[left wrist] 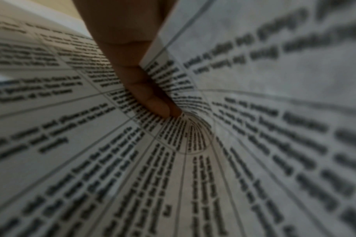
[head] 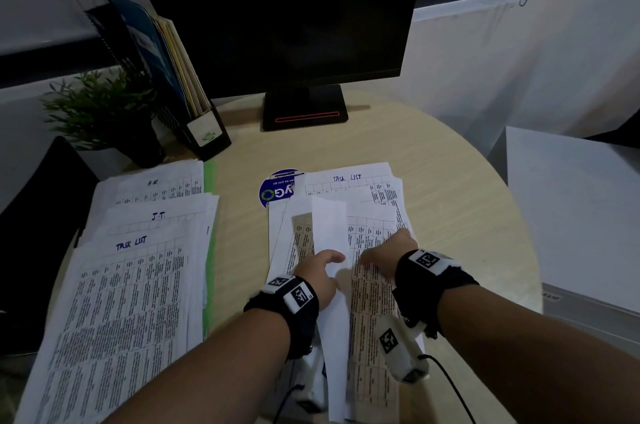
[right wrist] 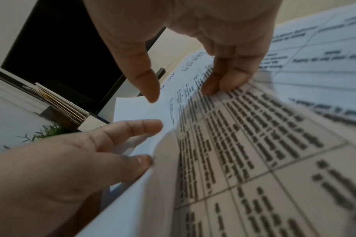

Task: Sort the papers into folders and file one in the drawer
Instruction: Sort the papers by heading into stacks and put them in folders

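A loose pile of printed table sheets (head: 372,302) lies on the round desk, its top page headed "TASK LIST". My left hand (head: 330,260) pinches the edge of one sheet (head: 329,226) and holds it lifted and curled, blank back up. In the left wrist view a finger (left wrist: 152,99) lies inside the curled sheet (left wrist: 274,80). My right hand (head: 388,253) presses its fingertips (right wrist: 223,86) on the pile just right of the lifted sheet, thumb free. The left hand (right wrist: 132,144) grips the sheet (right wrist: 140,109) in the right wrist view. Sorted stacks (head: 131,285) headed "HR", "I.T." and "TASK LIST" lie left on a green folder (head: 209,250).
A dark monitor (head: 277,7) stands at the back of the desk (head: 450,181). A black file holder with folders (head: 187,84) and a potted plant (head: 100,108) are back left. A round blue sticker (head: 277,191) peeks from under the pile. A white cabinet (head: 571,215) stands right.
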### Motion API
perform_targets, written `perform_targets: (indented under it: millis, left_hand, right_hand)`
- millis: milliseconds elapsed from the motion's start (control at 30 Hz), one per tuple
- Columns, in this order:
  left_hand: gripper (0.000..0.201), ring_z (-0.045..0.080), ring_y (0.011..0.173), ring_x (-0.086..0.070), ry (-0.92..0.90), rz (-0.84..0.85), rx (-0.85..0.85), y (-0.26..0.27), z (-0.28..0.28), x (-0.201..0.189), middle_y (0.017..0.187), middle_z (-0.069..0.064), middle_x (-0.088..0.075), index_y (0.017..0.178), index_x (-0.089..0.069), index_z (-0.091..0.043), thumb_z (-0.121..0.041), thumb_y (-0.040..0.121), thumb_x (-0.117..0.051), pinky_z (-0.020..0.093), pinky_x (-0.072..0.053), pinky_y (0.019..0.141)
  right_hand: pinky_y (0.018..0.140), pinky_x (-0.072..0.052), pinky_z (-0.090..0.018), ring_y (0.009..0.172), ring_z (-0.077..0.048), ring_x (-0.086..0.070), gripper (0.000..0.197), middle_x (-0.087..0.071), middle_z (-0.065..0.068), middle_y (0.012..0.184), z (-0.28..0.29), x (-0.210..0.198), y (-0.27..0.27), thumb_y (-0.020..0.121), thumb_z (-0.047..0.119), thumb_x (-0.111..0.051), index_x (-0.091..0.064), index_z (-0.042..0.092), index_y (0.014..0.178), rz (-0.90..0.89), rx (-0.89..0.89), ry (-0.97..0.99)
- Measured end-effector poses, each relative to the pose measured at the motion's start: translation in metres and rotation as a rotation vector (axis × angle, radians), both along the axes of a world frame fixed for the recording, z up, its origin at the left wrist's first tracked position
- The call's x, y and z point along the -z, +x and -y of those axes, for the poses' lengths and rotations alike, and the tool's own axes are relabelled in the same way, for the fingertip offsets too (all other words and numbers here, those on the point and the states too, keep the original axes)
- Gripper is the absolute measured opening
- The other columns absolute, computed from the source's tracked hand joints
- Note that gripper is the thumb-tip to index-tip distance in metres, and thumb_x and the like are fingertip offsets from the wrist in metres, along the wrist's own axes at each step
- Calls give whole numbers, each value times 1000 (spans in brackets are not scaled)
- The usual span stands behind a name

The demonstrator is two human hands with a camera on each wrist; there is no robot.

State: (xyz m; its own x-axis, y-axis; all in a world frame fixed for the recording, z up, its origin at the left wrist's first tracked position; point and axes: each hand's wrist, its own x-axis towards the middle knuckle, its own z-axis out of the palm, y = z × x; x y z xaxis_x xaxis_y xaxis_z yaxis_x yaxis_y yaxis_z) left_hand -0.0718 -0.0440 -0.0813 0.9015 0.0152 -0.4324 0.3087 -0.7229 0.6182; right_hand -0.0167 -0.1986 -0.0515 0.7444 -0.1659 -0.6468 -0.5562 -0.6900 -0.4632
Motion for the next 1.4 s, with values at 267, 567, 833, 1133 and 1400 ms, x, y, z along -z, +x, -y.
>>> perform_targets:
  millis: [267, 567, 833, 1133, 1400]
  left_hand:
    - [47, 19, 125, -47, 1, -19, 18, -1, -3, 1, 142, -2, -44, 129, -49, -37, -10, 90, -50, 26, -40, 100]
    - [48, 21, 129, -44, -17, -36, 24, -4, -6, 1, 144, 0, -41, 132, -47, -37, -13, 90, -50, 34, -38, 107]
    - [46, 19, 127, -45, -40, -25, 9, -3, -5, -4, 142, -1, -43, 132, -48, -35, -13, 91, -52, 23, -37, 100]
    - [24, 8, 109, -55, -307, -51, -150, -2, -2, -22, 118, -9, -59, 108, -60, -31, -47, 91, -54, 21, -40, 86]
    - [10, 11, 70, -63, -417, 23, -300, 1, -5, -42, 79, 0, -70, 82, -68, -16, -24, 88, -65, 17, -52, 61]
  right_hand:
    - [91, -49, -42, 105, -26, -53, 48, -54, -8, 118, 9, 0, 23, 69, 38, -71, -54, 12, 106, 90, -440, -321]
    - [106, -37, -46, 133, -33, -31, 125, -31, -3, 146, 30, 6, 58, 49, 61, -83, -18, 17, 147, 174, -654, -469]
    - [89, -50, -45, 109, -31, -55, 108, -51, -7, 119, 26, 1, 66, 37, 58, -88, -41, 15, 124, 134, -655, -444]
    - [93, -50, -38, 98, -20, -65, 26, -71, -3, 104, 28, -11, 10, 68, 39, -81, -71, 29, 90, 88, -251, 381]
    - [102, -45, -37, 110, -15, -60, 51, -63, 0, 122, 18, -12, -45, 55, 53, -80, -58, 56, 101, -63, -273, 640]
